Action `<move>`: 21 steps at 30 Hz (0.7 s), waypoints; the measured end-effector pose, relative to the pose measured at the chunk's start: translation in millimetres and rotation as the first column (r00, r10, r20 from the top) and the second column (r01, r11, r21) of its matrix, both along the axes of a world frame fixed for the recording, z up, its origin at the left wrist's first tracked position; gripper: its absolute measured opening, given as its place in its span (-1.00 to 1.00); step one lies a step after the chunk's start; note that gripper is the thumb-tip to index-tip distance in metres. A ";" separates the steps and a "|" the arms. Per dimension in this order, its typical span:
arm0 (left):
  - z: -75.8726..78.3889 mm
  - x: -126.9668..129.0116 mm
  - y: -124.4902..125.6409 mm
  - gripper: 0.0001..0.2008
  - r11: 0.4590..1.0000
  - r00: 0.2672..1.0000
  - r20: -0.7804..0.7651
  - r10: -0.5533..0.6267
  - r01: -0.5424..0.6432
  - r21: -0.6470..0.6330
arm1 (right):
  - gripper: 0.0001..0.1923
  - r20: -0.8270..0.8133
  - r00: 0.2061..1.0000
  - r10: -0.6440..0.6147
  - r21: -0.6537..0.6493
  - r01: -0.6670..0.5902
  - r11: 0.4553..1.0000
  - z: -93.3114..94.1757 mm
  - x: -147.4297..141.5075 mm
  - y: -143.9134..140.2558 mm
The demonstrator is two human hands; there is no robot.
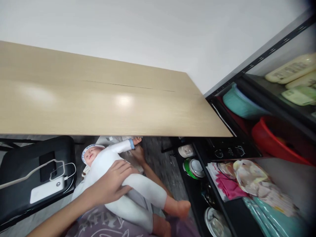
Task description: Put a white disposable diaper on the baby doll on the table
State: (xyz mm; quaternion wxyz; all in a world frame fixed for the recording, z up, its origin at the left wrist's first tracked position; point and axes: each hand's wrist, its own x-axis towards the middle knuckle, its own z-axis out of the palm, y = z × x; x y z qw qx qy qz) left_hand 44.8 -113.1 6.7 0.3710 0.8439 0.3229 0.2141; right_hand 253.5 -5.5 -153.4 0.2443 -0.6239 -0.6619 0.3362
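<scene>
A baby doll (108, 161) in a white suit and a white cap lies across my lap, head to the left, bare feet to the right. My left hand (112, 186) lies over its hip and upper leg, fingers wrapped on the white cloth. My right hand (139, 154) is behind the doll's raised arm, just under its blue cuff (131, 143), and seems to hold that arm near the wrist. The doll partly hides my right forearm.
A light wooden table top (98, 105) spans the view above the doll. At the left, a black chair (17, 164) carries a white power bank (46, 191), a dark phone and a cable. A black shelf (219, 197) at the right holds basins, bowls, cloths and bottles.
</scene>
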 end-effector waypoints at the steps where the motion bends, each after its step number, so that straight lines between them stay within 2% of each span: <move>1: -2.8 3.9 -2.6 -0.52 1.000 1.000 -0.021 -0.014 0.014 0.002 | -0.67 0.012 1.000 -0.018 0.004 0.018 1.000 -8.6 -3.8 10.0; 4: -9.5 11.7 -6.3 -0.51 1.000 0.998 -0.060 -0.030 0.029 -0.009 | -0.70 0.046 0.998 -0.044 0.019 0.043 0.999 -25.5 -3.4 25.0; 7: -12.0 12.7 -5.8 -0.50 0.999 0.997 -0.072 -0.025 0.023 -0.022 | -0.71 0.068 0.996 -0.063 0.059 0.059 0.997 -31.7 11.7 15.0; 9: -12.5 12.0 -5.1 -0.48 1.000 0.996 -0.085 -0.023 0.022 -0.014 | -0.55 0.086 0.989 -0.121 0.100 0.112 0.989 -31.1 26.6 -3.9; 12: -14.2 12.2 -5.0 -0.48 1.000 0.994 -0.107 -0.025 0.026 0.012 | -0.16 0.123 0.965 -0.231 0.214 0.201 0.956 -21.8 47.9 -38.2; 14: -16.0 13.4 -4.9 -0.50 0.999 0.993 -0.113 -0.029 0.031 0.024 | 0.00 0.153 0.957 -0.245 0.335 0.184 0.924 -8.5 55.8 -54.5; 16: -16.9 14.9 -3.8 -0.52 0.999 0.993 -0.111 -0.037 0.041 0.030 | 0.01 0.177 0.970 -0.166 0.427 0.076 0.901 9.7 55.0 -58.8; 17: -16.5 15.7 -2.7 -0.52 0.998 0.993 -0.109 -0.049 0.053 0.032 | -0.02 0.191 0.978 -0.082 0.438 -0.010 0.899 20.0 51.2 -55.9; 19: -13.5 17.0 0.0 -0.51 0.995 0.991 -0.102 -0.091 0.095 0.038 | -0.12 0.228 0.965 0.132 0.384 -0.214 0.898 41.0 38.1 -41.6; 21: -9.6 16.7 1.7 -0.52 0.989 0.988 -0.081 -0.130 0.135 0.055 | -0.29 0.269 0.906 0.327 0.248 -0.393 0.885 60.6 20.8 -21.5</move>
